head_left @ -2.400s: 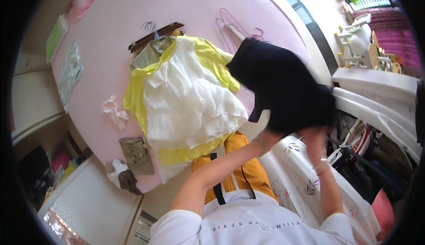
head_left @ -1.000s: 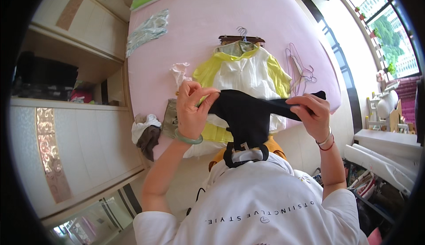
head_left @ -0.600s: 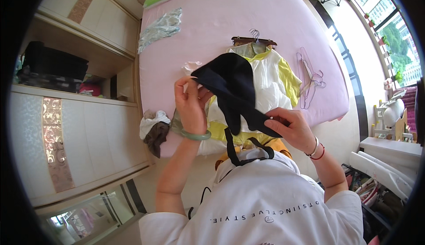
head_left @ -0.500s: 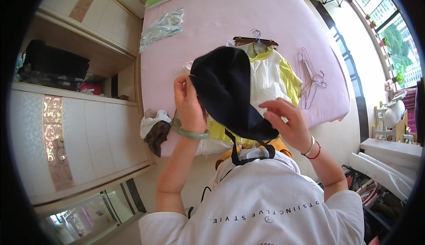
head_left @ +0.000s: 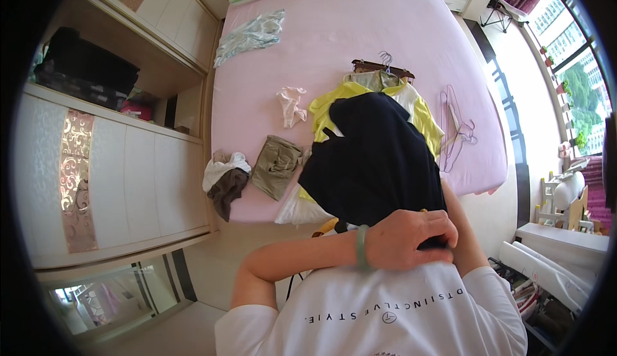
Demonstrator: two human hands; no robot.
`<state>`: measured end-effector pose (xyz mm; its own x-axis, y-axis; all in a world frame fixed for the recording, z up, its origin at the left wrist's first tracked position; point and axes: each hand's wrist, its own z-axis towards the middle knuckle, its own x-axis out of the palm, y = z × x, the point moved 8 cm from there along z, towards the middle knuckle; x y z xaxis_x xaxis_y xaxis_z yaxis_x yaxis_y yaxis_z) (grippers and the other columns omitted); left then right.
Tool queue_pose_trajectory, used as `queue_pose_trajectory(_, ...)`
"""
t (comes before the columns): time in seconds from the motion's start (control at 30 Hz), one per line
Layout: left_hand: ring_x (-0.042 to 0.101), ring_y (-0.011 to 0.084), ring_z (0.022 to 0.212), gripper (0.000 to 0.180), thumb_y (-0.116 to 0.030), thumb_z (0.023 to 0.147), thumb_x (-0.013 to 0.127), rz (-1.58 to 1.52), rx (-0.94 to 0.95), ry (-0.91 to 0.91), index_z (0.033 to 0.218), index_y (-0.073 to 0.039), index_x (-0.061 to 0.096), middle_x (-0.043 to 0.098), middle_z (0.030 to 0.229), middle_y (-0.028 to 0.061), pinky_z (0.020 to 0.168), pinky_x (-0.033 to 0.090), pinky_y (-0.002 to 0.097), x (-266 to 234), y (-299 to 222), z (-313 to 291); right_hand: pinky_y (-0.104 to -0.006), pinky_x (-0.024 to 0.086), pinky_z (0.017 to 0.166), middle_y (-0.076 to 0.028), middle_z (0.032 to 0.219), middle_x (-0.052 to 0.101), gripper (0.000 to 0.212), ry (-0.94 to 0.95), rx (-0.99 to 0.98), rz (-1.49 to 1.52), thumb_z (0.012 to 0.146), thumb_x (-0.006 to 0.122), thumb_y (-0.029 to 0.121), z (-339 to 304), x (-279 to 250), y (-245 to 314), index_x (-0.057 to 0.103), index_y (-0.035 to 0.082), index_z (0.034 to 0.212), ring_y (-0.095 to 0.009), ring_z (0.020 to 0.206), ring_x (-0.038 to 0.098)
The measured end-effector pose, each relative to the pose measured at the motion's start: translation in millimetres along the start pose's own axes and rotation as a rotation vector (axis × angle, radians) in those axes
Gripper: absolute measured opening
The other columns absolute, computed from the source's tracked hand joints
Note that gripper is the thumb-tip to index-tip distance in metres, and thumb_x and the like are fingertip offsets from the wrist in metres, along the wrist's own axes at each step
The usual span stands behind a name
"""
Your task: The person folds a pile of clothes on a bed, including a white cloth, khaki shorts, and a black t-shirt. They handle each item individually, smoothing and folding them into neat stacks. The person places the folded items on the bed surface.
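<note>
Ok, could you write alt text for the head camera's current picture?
A person's left hand grips a black garment; the right hand is hidden. Behind it, a partly covered yellow-and-white top lies on a pink bed.

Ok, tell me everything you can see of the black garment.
The black garment looks like plain, soft, matte cloth, loosely spread with folds; a small strip juts from its left edge. It covers much of the yellow-and-white top, though whether they touch is unclear. The left hand grips its near right corner; the right hand is hidden.
</note>
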<state>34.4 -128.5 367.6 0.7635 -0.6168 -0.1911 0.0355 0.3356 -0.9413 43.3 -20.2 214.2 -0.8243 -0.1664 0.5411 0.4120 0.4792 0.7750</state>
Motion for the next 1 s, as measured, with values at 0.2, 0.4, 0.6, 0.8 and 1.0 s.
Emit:
queue_pose_trajectory(0.2,0.056,0.035,0.1,0.111,-0.011,0.06,0.083,0.854,-0.27,-0.332,0.151,-0.012,0.019,0.046,0.118,0.0144,0.073,0.053,0.0412,-87,63,-11,-0.0229,0.045,0.068,-0.006,0.091,0.061,0.03,-0.086,-0.076,0.052,0.099,0.047,0.016,-8,-27,13,0.055,0.002,0.126,-0.011,0.075,0.054)
queue_pose_trajectory(0.4,0.06,0.0348,0.098,0.037,0.012,0.075,0.053,0.638,0.066,-0.695,0.109,-0.002,0.056,0.063,0.101,0.0127,0.079,0.05,0.0349,-108,83,-12,-0.0236,0.045,0.072,-0.007,0.096,0.061,0.032,-0.122,-0.126,0.062,0.098,0.048,0.014,-16,-48,26,0.054,0.002,0.127,-0.012,0.081,0.055)
queue_pose_trajectory(0.6,0.06,0.042,0.094,0.041,0.012,0.067,0.04,-0.126,-0.106,-0.329,0.103,-0.002,0.053,0.06,0.089,0.0211,0.079,0.048,0.0368,-31,76,4,-0.0244,0.046,0.077,-0.007,0.101,0.061,0.033,-0.138,-0.177,-0.01,0.098,0.05,0.013,-18,-61,48,0.053,0.001,0.128,-0.014,0.086,0.056)
queue_pose_trajectory(0.8,0.057,0.0114,0.085,0.009,-0.001,0.087,0.055,-0.349,-0.138,-0.144,0.095,-0.001,0.06,0.062,0.082,0.0076,0.082,0.047,0.0277,-25,77,4,-0.0252,0.046,0.081,-0.008,0.105,0.061,0.035,-0.016,-0.175,-0.311,0.097,0.051,0.012,-13,-23,47,0.052,0.001,0.13,-0.015,0.092,0.056)
queue_pose_trajectory(1.0,0.067,0.0261,0.083,0.031,-0.01,0.084,0.049,0.157,-0.408,-0.659,0.107,0.003,0.065,0.07,0.088,0.0179,0.075,0.051,0.0353,-191,157,-30,-0.026,0.047,0.086,-0.008,0.11,0.061,0.037,0.213,-0.049,-0.595,0.096,0.053,0.01,-18,6,12,0.051,0.0,0.131,-0.016,0.097,0.057)
